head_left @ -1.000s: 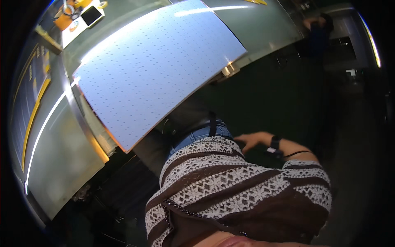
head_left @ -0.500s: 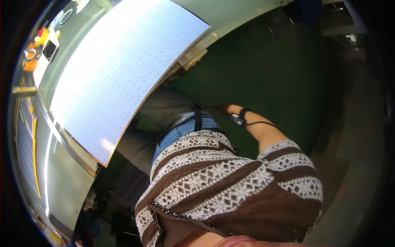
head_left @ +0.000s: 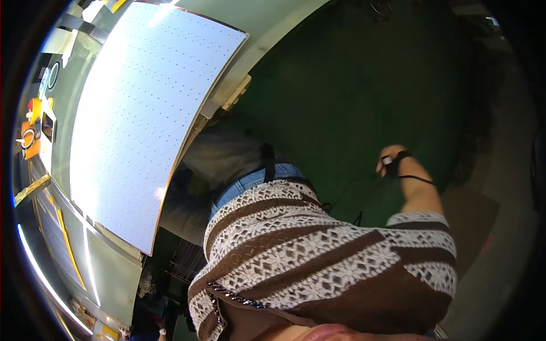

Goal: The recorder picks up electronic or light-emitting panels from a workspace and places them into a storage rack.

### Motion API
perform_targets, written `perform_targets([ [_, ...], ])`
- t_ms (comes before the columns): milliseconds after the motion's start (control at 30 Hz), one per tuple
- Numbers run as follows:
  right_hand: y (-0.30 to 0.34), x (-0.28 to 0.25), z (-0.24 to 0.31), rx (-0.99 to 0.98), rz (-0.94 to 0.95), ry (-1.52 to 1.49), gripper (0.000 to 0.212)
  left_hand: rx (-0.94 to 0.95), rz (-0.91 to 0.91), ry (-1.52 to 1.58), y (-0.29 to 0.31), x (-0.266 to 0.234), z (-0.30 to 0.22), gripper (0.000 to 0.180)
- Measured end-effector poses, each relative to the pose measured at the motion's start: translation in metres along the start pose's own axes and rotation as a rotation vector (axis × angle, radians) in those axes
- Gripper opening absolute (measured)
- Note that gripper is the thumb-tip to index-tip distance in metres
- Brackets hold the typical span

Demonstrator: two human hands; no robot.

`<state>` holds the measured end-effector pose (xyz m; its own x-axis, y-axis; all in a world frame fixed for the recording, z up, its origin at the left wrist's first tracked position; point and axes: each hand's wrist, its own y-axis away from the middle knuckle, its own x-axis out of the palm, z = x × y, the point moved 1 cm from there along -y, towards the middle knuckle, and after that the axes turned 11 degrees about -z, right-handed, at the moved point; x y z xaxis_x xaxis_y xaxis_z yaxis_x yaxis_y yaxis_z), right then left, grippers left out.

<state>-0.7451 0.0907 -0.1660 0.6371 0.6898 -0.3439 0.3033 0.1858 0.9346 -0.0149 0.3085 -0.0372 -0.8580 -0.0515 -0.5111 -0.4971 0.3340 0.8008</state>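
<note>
the dotted white sheet (head_left: 136, 125) lies flat on the table (head_left: 276, 20) with no hand seen on it; what's left to do doesn't show. well apart, the right hand (head_left: 391, 158) hangs with loosely bent fingers, maybe empty; the left hand is unseen.

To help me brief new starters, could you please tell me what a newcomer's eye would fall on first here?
Probably the large, bright white sheet with rows of small dark marks, on the bench at upper left. Next might come the brown-and-white patterned top across the lower middle, then the right hand, with a black wristband, right of centre against the green floor.
</note>
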Motion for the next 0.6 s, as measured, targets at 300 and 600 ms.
perform_targets([
  [300,0.332,-0.078,0.4,-1.416,-0.107,0.513,0.031,0.242,-0.137,-0.214,0.027,0.001,-0.061,0.034],
  [600,0.501,0.07,0.532,-1.675,0.341,1.7,0.027,0.279,-0.175,0.349,-0.017,-0.05,-0.062,0.04],
])
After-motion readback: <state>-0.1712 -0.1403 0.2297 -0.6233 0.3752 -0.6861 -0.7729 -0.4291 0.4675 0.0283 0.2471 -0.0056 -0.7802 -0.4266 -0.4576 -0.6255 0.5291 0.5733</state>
